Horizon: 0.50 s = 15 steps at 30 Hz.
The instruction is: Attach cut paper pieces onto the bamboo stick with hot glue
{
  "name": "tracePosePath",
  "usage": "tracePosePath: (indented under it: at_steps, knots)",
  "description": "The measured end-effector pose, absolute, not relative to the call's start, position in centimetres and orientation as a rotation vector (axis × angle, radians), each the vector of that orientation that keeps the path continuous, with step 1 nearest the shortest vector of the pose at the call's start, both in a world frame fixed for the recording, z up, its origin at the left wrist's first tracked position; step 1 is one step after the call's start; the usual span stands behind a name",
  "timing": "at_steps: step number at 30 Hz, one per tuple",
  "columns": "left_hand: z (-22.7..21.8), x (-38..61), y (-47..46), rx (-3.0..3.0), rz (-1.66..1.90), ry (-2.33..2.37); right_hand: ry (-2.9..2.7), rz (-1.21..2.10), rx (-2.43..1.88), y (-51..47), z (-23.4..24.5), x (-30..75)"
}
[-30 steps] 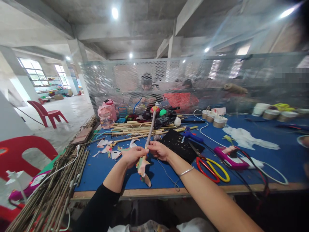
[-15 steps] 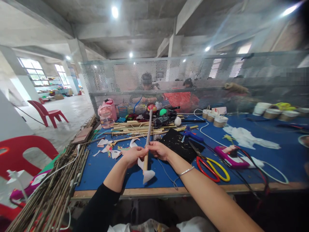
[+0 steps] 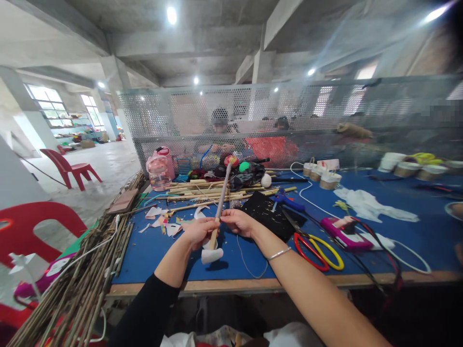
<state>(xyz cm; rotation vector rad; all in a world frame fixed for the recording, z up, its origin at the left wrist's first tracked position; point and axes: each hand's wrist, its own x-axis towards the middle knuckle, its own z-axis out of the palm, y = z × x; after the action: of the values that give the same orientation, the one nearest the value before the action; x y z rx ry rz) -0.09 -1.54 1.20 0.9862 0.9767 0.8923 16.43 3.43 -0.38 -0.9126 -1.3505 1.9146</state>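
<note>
A thin wooden stick [image 3: 223,193] points away from me over the blue table, its far part covered in a pale greyish-white wrap. My left hand [image 3: 197,232] is closed around its bare lower part, fingers and thumb together. Beside it, my right hand [image 3: 238,222], with a bangle at the wrist, pinches the stick where the wrap ends. A loose white strip [image 3: 212,255] curls at the near end, above the tabletop. Past the far tip lies a red and yellow ball [image 3: 230,160]. Cut white scraps [image 3: 172,229] lie left of my hands.
Red-and-yellow-handled scissors [image 3: 318,250], a blue glue gun [image 3: 289,200] and a black cloth [image 3: 265,212] lie at right. A purple power strip [image 3: 345,233] trails cables. Bamboo sticks [image 3: 202,190] lie behind. A perforated screen [image 3: 181,111] stands before another person. Twigs [image 3: 90,270] are stacked left.
The stick has turned: its near end has swung left and up, its far tip slightly right. The white strip moved with it. Both hands keep their grip and have barely shifted.
</note>
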Motion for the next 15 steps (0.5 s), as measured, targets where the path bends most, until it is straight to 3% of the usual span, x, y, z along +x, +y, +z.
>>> tracePosePath:
  at_steps: [12, 15]
  knots:
    - [1.2, -0.1, -1.4, 1.042, 0.967, 1.069, -1.454, 1.981, -0.944, 3.5, 0.0, 17.6]
    - [1.5, -0.1, -1.5, 1.049, 0.961, 1.084, -1.548, 1.851, -0.997, 3.5, -0.2, 17.4]
